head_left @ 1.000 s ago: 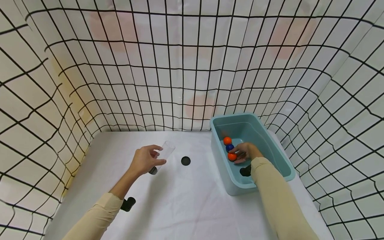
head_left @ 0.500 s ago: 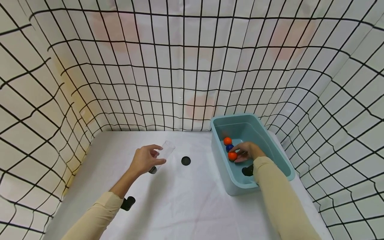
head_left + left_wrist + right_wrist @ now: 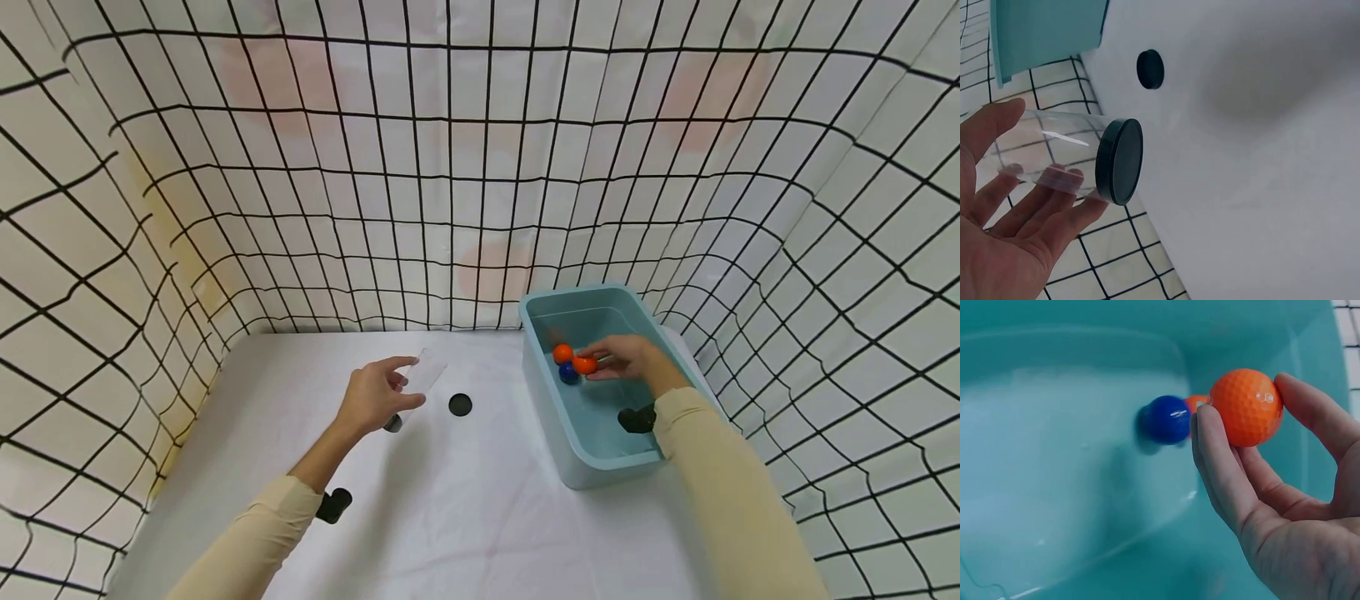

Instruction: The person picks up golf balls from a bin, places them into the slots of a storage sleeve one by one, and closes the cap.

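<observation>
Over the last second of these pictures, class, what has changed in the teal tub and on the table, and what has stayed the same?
The right hand has lifted an orange golf ball, pinched between fingertips, up off the floor of the teal tub. The blue ball and the other orange ball remain in the tub. The left hand keeps holding the clear tube with its black cap; the loose black cap lies where it was.

The dimpled orange ball was pinched clear of the water in the teal tub. The clear tube, black-capped at one end, was held tilted above the surface.
</observation>
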`<state>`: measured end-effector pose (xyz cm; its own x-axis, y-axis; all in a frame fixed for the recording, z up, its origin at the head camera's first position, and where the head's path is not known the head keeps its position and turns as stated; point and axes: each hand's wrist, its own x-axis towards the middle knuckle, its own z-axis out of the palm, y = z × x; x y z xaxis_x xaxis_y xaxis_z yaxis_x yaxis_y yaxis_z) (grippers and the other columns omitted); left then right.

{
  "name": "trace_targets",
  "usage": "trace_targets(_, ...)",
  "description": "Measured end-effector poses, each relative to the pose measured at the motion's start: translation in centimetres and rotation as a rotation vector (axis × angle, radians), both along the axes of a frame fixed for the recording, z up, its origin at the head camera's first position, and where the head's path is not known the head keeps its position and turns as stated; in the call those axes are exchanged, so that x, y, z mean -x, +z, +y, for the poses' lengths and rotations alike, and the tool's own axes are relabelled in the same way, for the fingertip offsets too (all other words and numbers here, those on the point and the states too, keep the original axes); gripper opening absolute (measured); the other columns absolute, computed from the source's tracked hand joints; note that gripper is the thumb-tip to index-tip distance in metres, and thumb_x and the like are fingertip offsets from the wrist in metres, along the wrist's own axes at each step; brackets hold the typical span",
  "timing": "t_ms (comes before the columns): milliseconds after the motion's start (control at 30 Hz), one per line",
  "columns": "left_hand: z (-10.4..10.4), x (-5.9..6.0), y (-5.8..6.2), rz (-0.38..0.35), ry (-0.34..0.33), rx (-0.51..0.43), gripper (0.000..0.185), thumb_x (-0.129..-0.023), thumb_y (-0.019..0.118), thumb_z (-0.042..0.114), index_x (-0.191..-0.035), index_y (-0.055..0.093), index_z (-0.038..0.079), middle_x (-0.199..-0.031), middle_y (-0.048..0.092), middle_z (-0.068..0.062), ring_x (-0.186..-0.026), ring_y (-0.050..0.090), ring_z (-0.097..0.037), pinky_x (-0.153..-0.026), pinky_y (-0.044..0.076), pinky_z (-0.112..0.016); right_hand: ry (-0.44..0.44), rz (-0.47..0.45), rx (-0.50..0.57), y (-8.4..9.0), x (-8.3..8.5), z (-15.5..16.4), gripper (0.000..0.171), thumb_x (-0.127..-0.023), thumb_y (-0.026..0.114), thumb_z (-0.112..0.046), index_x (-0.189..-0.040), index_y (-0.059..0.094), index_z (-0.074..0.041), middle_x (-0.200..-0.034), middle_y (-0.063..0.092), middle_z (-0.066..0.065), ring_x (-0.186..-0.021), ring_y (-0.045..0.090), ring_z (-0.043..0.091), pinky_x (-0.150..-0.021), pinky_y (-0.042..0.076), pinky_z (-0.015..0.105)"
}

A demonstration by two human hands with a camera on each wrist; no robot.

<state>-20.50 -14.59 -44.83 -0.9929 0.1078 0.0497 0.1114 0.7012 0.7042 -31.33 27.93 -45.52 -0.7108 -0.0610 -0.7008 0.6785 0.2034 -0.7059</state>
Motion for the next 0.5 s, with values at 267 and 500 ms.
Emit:
trace_targets(267, 1.7, 0.3, 0.4, 0.0, -0.014, -0.009, 0.05, -0.078, 0.086, 0.022, -0.125, 0.071, 0.012, -0.106, 0.076, -0.015, -0.098, 0.072, -0.03, -0.074, 0.059, -0.038, 0.085, 0.086, 0.04, 3.2, 0.2, -1.5, 0.044, -0.098, 0.066, -0.016, -0.136, 0.053, -0.001, -0.15, 0.042, 0.024, -0.13, 0.056, 0.039, -0.103, 0.052, 0.037)
trace_targets(500, 2.5, 0.4, 0.6, -0.001, -0.033, -0.015, 0.056, -0.078, 0.086, 0.022, -0.13, 0.069, 0.012, -0.107, 0.077, -0.013, -0.1, 0.073, -0.03, -0.075, 0.06, -0.038, 0.207, 0.2, 0.017, 6.3, 0.1, -3.2, 0.051, -0.098, 0.066, -0.017, -0.143, 0.051, 0.003, -0.149, 0.05, 0.024, -0.13, 0.057, 0.037, -0.109, 0.048, 0.043)
